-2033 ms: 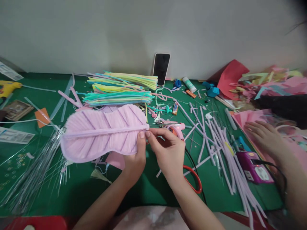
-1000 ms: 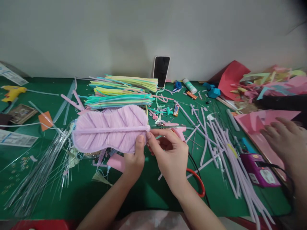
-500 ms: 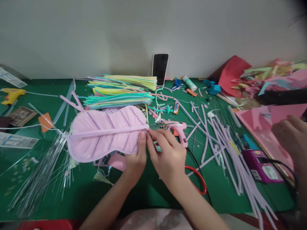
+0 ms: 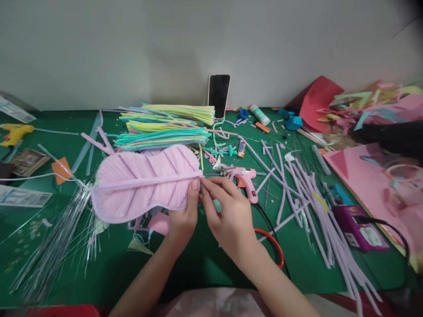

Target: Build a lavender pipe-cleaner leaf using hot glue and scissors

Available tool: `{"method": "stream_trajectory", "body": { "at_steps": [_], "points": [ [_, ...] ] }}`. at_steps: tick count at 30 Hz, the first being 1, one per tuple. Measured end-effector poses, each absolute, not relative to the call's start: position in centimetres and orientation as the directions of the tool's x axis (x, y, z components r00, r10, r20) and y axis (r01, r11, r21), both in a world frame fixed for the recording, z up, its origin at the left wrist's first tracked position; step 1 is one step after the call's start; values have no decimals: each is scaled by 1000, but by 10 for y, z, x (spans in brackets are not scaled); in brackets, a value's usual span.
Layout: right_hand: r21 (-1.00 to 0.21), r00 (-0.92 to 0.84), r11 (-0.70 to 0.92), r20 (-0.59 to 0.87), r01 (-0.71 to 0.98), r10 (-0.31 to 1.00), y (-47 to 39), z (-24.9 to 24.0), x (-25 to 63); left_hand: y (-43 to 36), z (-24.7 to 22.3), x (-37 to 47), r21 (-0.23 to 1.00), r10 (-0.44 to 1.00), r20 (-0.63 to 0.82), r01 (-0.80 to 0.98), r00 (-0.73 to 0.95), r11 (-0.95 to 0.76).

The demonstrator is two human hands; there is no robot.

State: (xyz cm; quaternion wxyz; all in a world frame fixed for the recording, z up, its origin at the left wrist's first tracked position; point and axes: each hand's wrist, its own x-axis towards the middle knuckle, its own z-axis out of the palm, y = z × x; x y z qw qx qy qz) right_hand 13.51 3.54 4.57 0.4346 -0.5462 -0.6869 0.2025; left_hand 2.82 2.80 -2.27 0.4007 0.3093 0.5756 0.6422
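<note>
A pink-lilac fuzzy leaf-shaped piece [image 4: 148, 185], made of pipe cleaners with a raised midrib and darker slanting veins, is held above the table. My left hand [image 4: 185, 209] grips its right end, with the thumb on top and the other fingers hidden underneath. At the tip of the midrib, my right hand [image 4: 229, 211] is closed, its thumb and index finger pinched together. A pink glue gun [image 4: 245, 178] lies just beyond my right hand. Red-handled pliers or scissors [image 4: 274, 246] show partly from under my right forearm.
Behind the leaf lie bundles of coloured pipe cleaners [image 4: 165, 136], with a phone [image 4: 218, 94] leaning on the wall. Lilac pipe cleaners [image 4: 325, 220] and a purple box [image 4: 360, 233] are at right. Silver wires [image 4: 59, 242] and a yellow glue gun [image 4: 15, 133] sit at left.
Another person's hand at the right edge has gone out of view, uncovering pink paper and a clear round item. My hands and the leaf piece stay nearly the same.
</note>
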Motion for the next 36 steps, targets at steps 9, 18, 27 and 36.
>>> {"method": "stream_trajectory", "body": {
  "at_steps": [9,18,27,36],
  "points": [
    [-882,4,-275,-300,-382,954,43,40,138,37,-5,41,951,879,-185,-305,-439,48],
    [-769,-17,-357,-411,-530,911,46,44,134,34,-3,44,953,888,-145,-304,-435,7],
    [-829,61,-298,-369,-474,928,45,43,129,29,-1,43,967,852,-221,-219,-474,129],
    [-837,157,-281,-392,-469,907,41,41,121,30,4,45,981,838,-177,-165,-517,105]
  ]
}}
